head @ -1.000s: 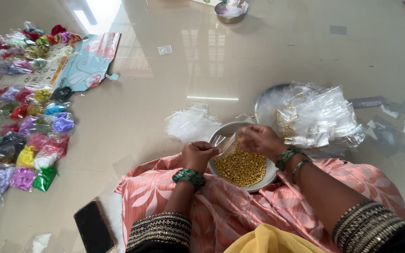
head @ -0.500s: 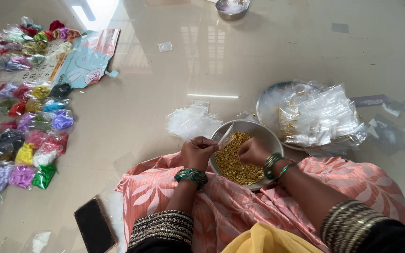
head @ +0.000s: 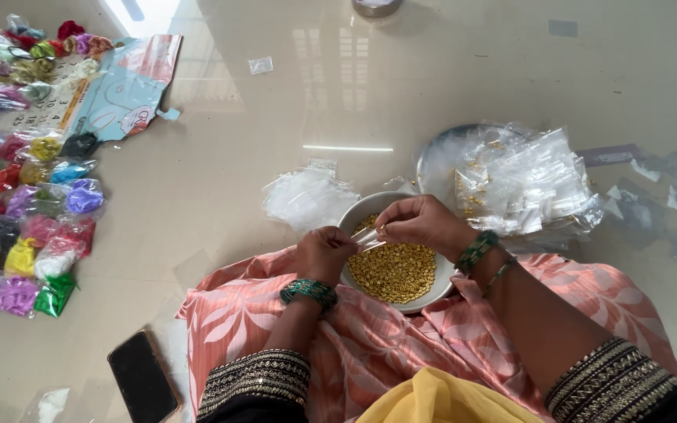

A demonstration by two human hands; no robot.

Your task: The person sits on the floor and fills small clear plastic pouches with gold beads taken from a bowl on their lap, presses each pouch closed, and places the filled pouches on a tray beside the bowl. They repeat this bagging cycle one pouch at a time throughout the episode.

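While the person sits on the floor with a pink patterned cloth over the lap and a fold of yellow fabric nearest the camera, both hands meet above a bowl of small golden beads. The bowl is pale metal and rests on the cloth at the lap's far edge. The left hand, with green bangles at the wrist, has its fingers curled narrow, pinching one end of a small clear plastic pouch. The right hand, also wearing green bangles, pinches the other end of that pouch with fingertips drawn close together. The pouch hangs between the two hands just over the beads; whether anything is inside it cannot be told.

To the left of the lap a black phone lies flat on the glossy tiled floor. Just beyond the bowl on its left sits a small heap of empty clear pouches. On the right, a larger pile of clear pouches covers a round metal plate, some holding a few golden beads. Along the far left, many small bags of coloured items lie in rows, and a light blue printed sheet lies beyond them. At the far top edge stands a small metal dish.
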